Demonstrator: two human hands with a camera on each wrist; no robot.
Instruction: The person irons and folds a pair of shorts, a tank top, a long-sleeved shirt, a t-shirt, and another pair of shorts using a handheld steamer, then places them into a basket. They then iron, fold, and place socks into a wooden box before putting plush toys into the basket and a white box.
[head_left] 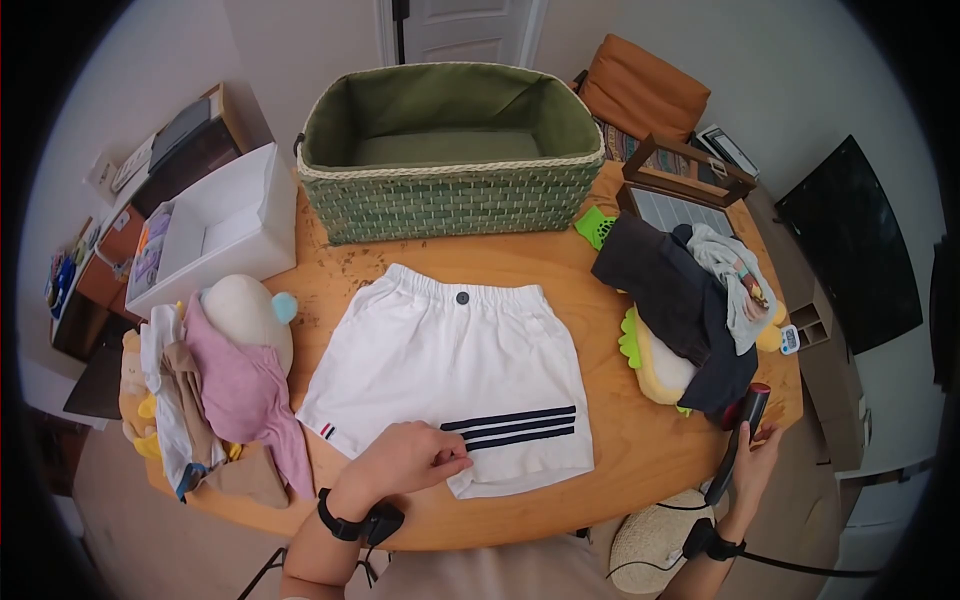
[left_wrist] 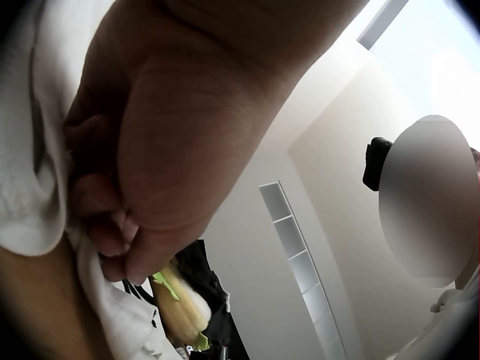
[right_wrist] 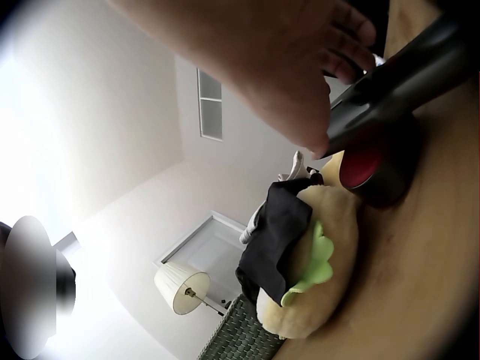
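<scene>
White shorts (head_left: 450, 350) with dark stripes near one hem lie flat, waistband toward the basket. My left hand (head_left: 405, 462) pinches the fabric by the striped leg; in the left wrist view its curled fingers meet the white cloth (left_wrist: 34, 202). At the table's right edge my right hand (head_left: 755, 465) is beside a black and red appliance (head_left: 757, 400) with a cord. The right wrist view shows my thumb touching its black handle (right_wrist: 405, 75), the other fingers loosely bent and not wrapped round it.
A green woven basket (head_left: 450, 200) stands at the back of the wooden table (head_left: 620, 455). To its left is a white bin (head_left: 215, 235). Plush toys with pink clothing (head_left: 235, 385) lie at left, and dark clothing (head_left: 660, 285) covers a plush toy (head_left: 660, 370) at right.
</scene>
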